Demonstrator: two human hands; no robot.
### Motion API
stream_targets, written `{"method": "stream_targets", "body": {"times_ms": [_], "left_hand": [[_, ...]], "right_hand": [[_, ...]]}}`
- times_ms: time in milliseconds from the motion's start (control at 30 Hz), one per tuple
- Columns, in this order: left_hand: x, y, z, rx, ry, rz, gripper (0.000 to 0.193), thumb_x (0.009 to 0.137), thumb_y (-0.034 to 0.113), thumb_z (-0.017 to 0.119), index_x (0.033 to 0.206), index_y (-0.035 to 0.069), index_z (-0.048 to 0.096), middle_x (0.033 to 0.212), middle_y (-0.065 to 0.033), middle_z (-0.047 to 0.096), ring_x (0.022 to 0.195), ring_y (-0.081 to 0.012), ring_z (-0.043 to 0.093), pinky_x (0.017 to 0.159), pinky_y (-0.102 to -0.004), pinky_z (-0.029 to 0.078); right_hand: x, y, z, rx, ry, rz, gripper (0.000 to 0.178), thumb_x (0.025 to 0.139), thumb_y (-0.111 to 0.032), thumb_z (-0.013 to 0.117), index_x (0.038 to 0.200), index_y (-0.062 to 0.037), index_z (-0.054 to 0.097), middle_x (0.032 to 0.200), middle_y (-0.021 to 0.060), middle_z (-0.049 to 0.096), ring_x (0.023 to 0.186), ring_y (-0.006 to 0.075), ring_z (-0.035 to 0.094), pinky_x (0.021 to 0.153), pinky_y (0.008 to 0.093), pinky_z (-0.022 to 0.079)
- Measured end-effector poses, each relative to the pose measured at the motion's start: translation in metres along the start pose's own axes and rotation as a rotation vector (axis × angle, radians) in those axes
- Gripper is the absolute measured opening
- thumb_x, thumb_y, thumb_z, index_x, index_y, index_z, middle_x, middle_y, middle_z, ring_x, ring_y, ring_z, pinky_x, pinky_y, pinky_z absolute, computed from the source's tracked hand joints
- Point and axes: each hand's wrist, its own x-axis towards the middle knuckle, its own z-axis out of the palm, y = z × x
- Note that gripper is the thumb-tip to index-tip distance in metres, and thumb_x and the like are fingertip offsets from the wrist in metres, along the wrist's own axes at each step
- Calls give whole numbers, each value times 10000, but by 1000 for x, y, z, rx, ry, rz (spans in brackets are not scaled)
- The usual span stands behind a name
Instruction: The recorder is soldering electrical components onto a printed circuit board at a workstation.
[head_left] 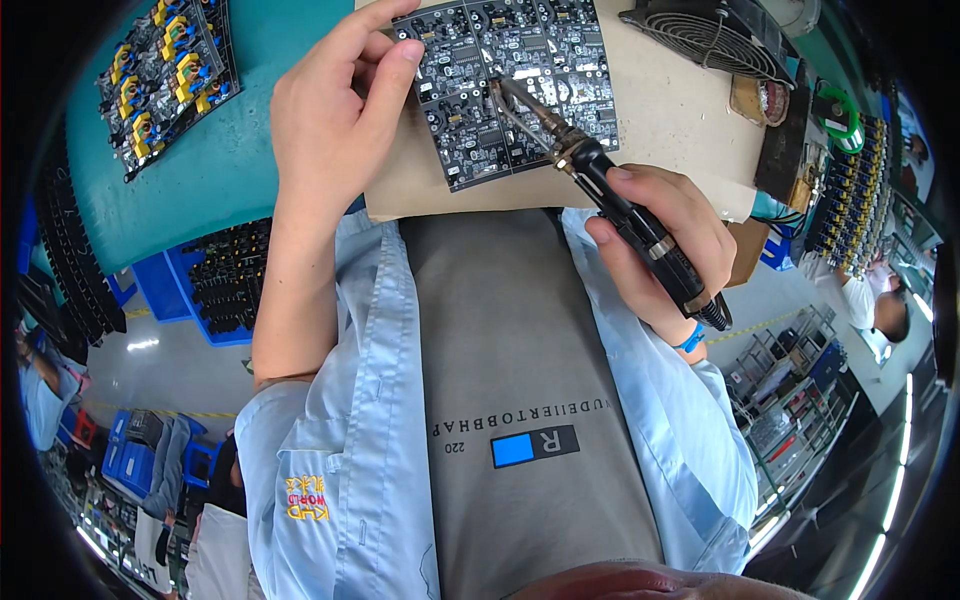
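Observation:
A black panel of circuit boards (565, 75), dense with small parts, lies at a slight tilt on a beige sheet (675, 130). My left hand (335, 115) grips its upper left edge, the thumb bent at the rim and the fingertips partly hidden. In my right hand (685, 220) is a black soldering iron (627, 210), held like a pen, with a thin metal tube running along its shaft. The iron's tip is at the middle of the panel; whether it touches a joint I cannot tell.
Another board with yellow and blue components (170, 85) lies on the teal mat (240, 180) at left. A black fan with a wire grille (710, 42), a small tip-cleaning holder (757, 100) and a green spool (840, 120) stand at right. A blue bin (165, 290) sits below left; a person (870, 305) is far right.

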Motion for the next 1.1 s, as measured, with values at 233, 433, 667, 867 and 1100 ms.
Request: {"method": "stream_targets", "body": {"times_ms": [233, 433, 667, 867, 1100], "left_hand": [[1, 2, -1, 2, 2, -1, 351, 938, -5, 668, 1285, -13, 720, 788, -3, 636, 621, -112, 518, 588, -228, 423], [-3, -7, 4, -4, 47, 48, 339, 999, 82, 709, 1336, 73, 745, 791, 35, 629, 662, -63, 478, 615, -196, 388], [-4, -3, 1, 38, 22, 31, 327, 982, 65, 710, 1306, 52, 746, 789, 23, 636, 658, -78, 502, 613, -206, 407], [-2, -5, -1, 39, -35, 23, 306, 941, 14, 679, 1240, -11, 735, 775, -6, 661, 615, -118, 540, 585, -232, 433], [-1, 0, -2, 35, -73, 8, 276, 944, 29, 685, 1211, -8, 743, 769, -9, 673, 611, -123, 550, 583, -236, 438]], "right_hand": [[-1, -1, 0, -1, 48, 6, 476, 701, 15, 897, 1161, 14, 773, 1047, 166, 780, 838, 243, 729, 775, 307, 604], [-1, -2, -1, -14, 81, 24, 472, 704, 14, 895, 1160, 19, 771, 1047, 172, 777, 838, 245, 729, 773, 304, 602], [-2, -7, 0, 5, 69, 12, 471, 706, 10, 897, 1160, 20, 771, 1045, 165, 781, 844, 244, 729, 778, 311, 603], [-2, -10, 5, 30, 5, -19, 468, 708, 3, 898, 1158, 15, 774, 1037, 153, 785, 846, 247, 728, 788, 321, 600], [-2, -15, 9, 14, -57, -33, 464, 710, -3, 897, 1159, -1, 779, 1041, 140, 786, 843, 250, 722, 797, 321, 593]]}}
